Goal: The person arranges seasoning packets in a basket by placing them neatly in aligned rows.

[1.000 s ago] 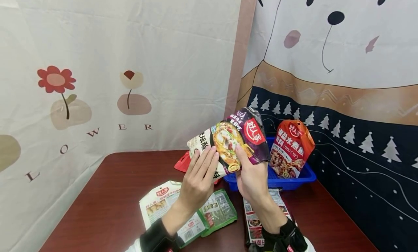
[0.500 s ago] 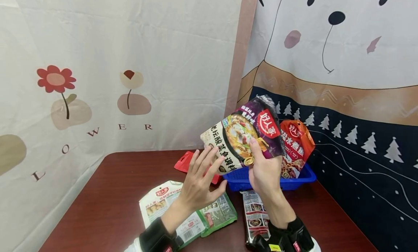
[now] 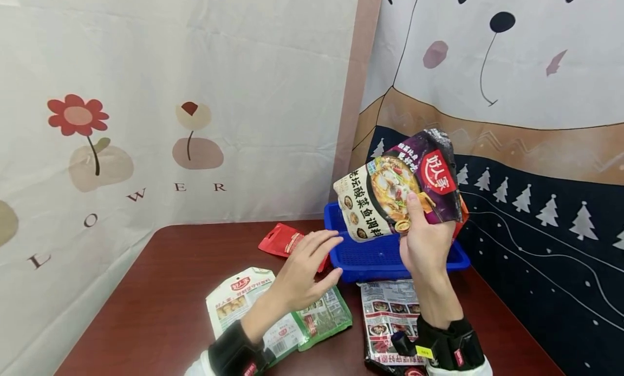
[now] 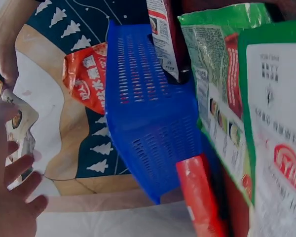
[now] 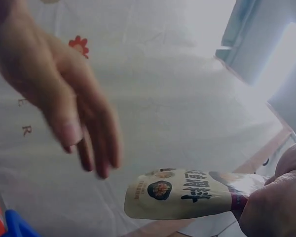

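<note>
A purple and cream seasoning packet point(image 3: 365, 202), with a bowl of food pictured on it, is held tilted above the blue basket point(image 3: 370, 265). My right hand point(image 3: 426, 243) grips its lower edge, thumb across the front. In the right wrist view the same packet point(image 5: 187, 194) shows its cream end. Apart from it, to the left, my left hand point(image 3: 307, 273) hovers over the table with its fingers spread loosely and nothing held. An orange-red packet point(image 4: 86, 76) stands in the basket, seen in the left wrist view; in the head view the held packet mostly hides it.
Left of the basket lies a red packet point(image 3: 278, 239). A white packet point(image 3: 239, 295) and a green packet point(image 3: 327, 319) lie near my left forearm. In front of the basket is a black packet point(image 3: 387, 322), partly under my right wrist. Printed cloths hang behind the table point(image 3: 161, 289).
My right hand has carried the seasoning packet up and to the right, over the basket. My left hand, which was touching the packet, has come away from it.
</note>
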Motion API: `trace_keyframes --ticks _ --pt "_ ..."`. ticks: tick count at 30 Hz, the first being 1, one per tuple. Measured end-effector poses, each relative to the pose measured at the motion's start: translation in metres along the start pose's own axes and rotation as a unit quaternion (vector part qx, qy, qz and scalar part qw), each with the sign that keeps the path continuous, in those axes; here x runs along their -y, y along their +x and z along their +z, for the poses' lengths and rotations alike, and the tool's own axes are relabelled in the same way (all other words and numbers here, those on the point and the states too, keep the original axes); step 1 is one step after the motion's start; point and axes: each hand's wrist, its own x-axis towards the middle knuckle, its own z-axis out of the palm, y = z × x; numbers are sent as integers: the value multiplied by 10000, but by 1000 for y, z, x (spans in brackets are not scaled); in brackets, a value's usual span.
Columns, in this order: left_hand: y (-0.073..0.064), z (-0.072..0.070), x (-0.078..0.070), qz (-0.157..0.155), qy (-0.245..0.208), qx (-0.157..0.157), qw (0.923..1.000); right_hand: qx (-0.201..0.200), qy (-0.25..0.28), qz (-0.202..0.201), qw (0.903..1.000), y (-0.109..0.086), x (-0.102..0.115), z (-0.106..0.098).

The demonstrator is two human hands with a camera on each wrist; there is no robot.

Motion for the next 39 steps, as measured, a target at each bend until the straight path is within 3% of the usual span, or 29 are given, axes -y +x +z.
trace_keyframes --ticks 3,6,10,13,18,25,39 --pt "0 7 0 -231 -185 753 9967 -27 17 -191 9998 4 2 -3" --pt "1 16 1 -370 -169 1311 9905 -21 -68 -348 9994 7 2 -6" --pt "3 30 3 -426 47 1826 9823 34 -194 -451 9988 9 2 -9" --pt "3 41 5 -352 367 2033 9778 9 -328 -441 9985 11 1 -11" --pt "-1 56 9 -116 856 1920 9776 -24 -582 -286 9979 14 -1 -15" --pt "-6 65 11 91 953 1522 9837 95 -1024 -282 9943 23 1 -24" --pt "-2 50 4 20 1009 1911 9764 -359 -1601 197 9863 54 -18 -58"
